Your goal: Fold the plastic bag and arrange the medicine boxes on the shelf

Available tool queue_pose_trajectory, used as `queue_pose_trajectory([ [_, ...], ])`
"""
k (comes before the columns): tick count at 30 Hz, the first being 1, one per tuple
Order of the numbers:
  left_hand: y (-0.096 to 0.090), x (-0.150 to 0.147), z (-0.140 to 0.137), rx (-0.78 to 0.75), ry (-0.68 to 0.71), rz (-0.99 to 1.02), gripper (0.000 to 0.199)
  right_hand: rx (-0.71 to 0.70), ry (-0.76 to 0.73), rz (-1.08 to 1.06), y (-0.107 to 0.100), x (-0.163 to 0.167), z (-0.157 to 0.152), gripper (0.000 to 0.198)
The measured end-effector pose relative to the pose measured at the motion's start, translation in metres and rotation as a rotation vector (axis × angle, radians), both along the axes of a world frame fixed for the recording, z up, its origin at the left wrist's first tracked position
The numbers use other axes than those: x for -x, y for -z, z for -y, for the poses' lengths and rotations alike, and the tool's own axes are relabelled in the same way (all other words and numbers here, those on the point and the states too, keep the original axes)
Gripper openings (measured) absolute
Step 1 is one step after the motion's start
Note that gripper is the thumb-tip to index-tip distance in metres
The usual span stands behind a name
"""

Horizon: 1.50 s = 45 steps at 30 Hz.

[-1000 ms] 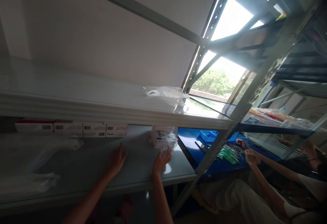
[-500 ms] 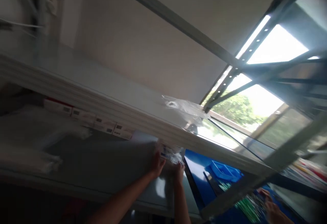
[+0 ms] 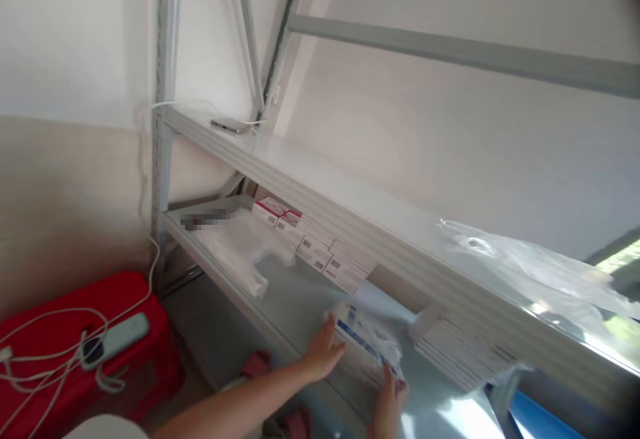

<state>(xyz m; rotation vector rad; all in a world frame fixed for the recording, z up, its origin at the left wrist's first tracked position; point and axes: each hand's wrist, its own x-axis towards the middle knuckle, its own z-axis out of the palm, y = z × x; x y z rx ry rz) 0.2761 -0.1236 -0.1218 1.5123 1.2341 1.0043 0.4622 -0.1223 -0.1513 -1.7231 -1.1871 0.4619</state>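
Note:
My left hand (image 3: 323,352) and my right hand (image 3: 391,397) grip the two ends of a white packet with blue print (image 3: 367,333), wrapped in clear plastic. They hold it just above the lower grey shelf (image 3: 295,292) of a metal rack. Behind it, a stack of flat white boxes (image 3: 463,352) lies on the same shelf. A row of small white and red boxes (image 3: 310,245) stands along the shelf's back.
Clear plastic bags (image 3: 240,249) lie at the shelf's left end. The upper shelf (image 3: 320,172) carries a crumpled plastic bag (image 3: 525,265) and a flat device with a cable (image 3: 230,125). A red stool (image 3: 85,352) with white cables and a phone stands on the floor at left.
The view has swung left and down, off the window and the neighbouring person. Both hands reached to the packet by the shelf's right end and now hold it, drawn forward on the shelf.

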Motion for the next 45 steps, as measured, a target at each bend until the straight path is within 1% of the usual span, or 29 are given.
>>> queue_pose_trajectory([
  [2, -0.005, 0.03, 0.007, -0.014, -0.064, 0.003, 0.086, -0.036, 0.081, -0.226, -0.003, 0.04, -0.002, 0.077],
  [4, -0.007, 0.054, 0.015, -0.051, -0.12, -0.011, 0.085, -0.063, 0.07, -0.372, -0.004, 0.072, -0.007, 0.089],
  [6, -0.007, 0.074, 0.022, -0.096, -0.22, -0.063, 0.081, -0.085, 0.055, -0.468, -0.004, 0.09, -0.011, 0.096],
  [7, -0.008, 0.082, 0.025, -0.134, -0.3, -0.103, 0.078, -0.101, 0.066, -0.48, -0.005, 0.096, -0.012, 0.096],
  [8, -0.01, 0.089, 0.027, -0.21, -0.38, -0.162, 0.075, -0.138, 0.08, -0.452, -0.008, 0.098, -0.012, 0.093],
  [10, -0.019, 0.099, 0.028, -0.417, -0.495, -0.278, 0.065, -0.258, 0.098, -0.277, -0.02, 0.101, -0.01, 0.081],
  [11, -0.026, 0.101, 0.026, -0.523, -0.505, -0.328, 0.058, -0.326, 0.088, -0.143, -0.029, 0.102, -0.008, 0.074],
  [12, -0.035, 0.101, 0.022, -0.614, -0.483, -0.371, 0.05, -0.382, 0.076, -0.001, -0.041, 0.102, -0.007, 0.066],
  [13, -0.044, 0.1, 0.017, -0.683, -0.431, -0.412, 0.042, -0.401, 0.064, 0.128, -0.054, 0.102, -0.006, 0.058],
  [14, -0.054, 0.097, 0.01, -0.729, -0.349, -0.458, 0.034, -0.387, 0.034, 0.228, -0.066, 0.103, -0.005, 0.052],
  [16, -0.07, 0.089, -0.006, -0.744, -0.178, -0.573, 0.024, -0.279, -0.145, 0.404, -0.09, 0.103, -0.007, 0.038],
  [18, -0.08, 0.082, -0.023, -0.721, -0.027, -0.694, 0.023, -0.17, -0.275, 0.563, -0.106, 0.103, -0.01, 0.027],
  [19, -0.084, 0.08, -0.03, -0.721, 0.035, -0.746, 0.021, -0.128, -0.311, 0.627, -0.111, 0.102, -0.011, 0.024],
  [21, -0.09, 0.079, -0.039, -0.74, 0.107, -0.821, 0.016, -0.082, -0.336, 0.719, -0.117, 0.099, -0.011, 0.02],
  [24, -0.097, 0.086, -0.041, -0.771, 0.108, -0.873, 0.007, -0.093, -0.34, 0.794, -0.12, 0.09, -0.009, 0.016],
  [26, -0.098, 0.096, -0.038, -0.784, 0.067, -0.854, 0.009, -0.125, -0.31, 0.782, -0.118, 0.08, -0.008, 0.016],
  [28, -0.094, 0.111, -0.035, -0.782, -0.027, -0.779, 0.011, -0.154, -0.234, 0.668, -0.112, 0.065, -0.009, 0.019],
  [31, -0.08, 0.136, -0.033, -0.713, -0.267, -0.604, 0.011, -0.191, -0.071, 0.345, -0.096, 0.041, -0.013, 0.032],
  [33, -0.073, 0.147, -0.03, -0.702, -0.441, -0.5, 0.01, -0.27, 0.059, 0.191, -0.085, 0.03, -0.013, 0.037],
  [35, -0.073, 0.148, -0.024, -0.793, -0.556, -0.432, 0.018, -0.381, 0.193, 0.147, -0.08, 0.029, -0.009, 0.038],
  [36, -0.076, 0.144, -0.02, -0.867, -0.566, -0.415, 0.024, -0.436, 0.248, 0.157, -0.081, 0.033, -0.005, 0.038],
  [37, -0.081, 0.138, -0.016, -0.944, -0.525, -0.416, 0.029, -0.488, 0.274, 0.192, -0.085, 0.04, -0.001, 0.038],
  [38, -0.087, 0.131, -0.013, -1.013, -0.433, -0.444, 0.031, -0.529, 0.254, 0.252, -0.091, 0.049, 0.004, 0.037],
  [39, -0.094, 0.122, -0.01, -1.067, -0.298, -0.499, 0.032, -0.558, 0.191, 0.342, -0.099, 0.059, 0.009, 0.036],
  [40, -0.1, 0.114, -0.009, -1.102, -0.142, -0.58, 0.032, -0.578, 0.077, 0.467, -0.108, 0.07, 0.013, 0.034],
  [42, -0.109, 0.099, -0.01, -1.1, 0.114, -0.777, 0.03, -0.53, -0.211, 0.751, -0.125, 0.088, 0.018, 0.03],
  [43, -0.111, 0.095, -0.012, -1.078, 0.191, -0.871, 0.027, -0.479, -0.317, 0.871, -0.132, 0.095, 0.02, 0.028],
  [44, -0.111, 0.093, -0.015, -1.051, 0.236, -0.949, 0.023, -0.419, -0.384, 0.967, -0.136, 0.099, 0.02, 0.026],
  [45, -0.11, 0.093, -0.017, -1.028, 0.261, -1.006, 0.019, -0.361, -0.411, 1.038, -0.138, 0.101, 0.02, 0.025],
])
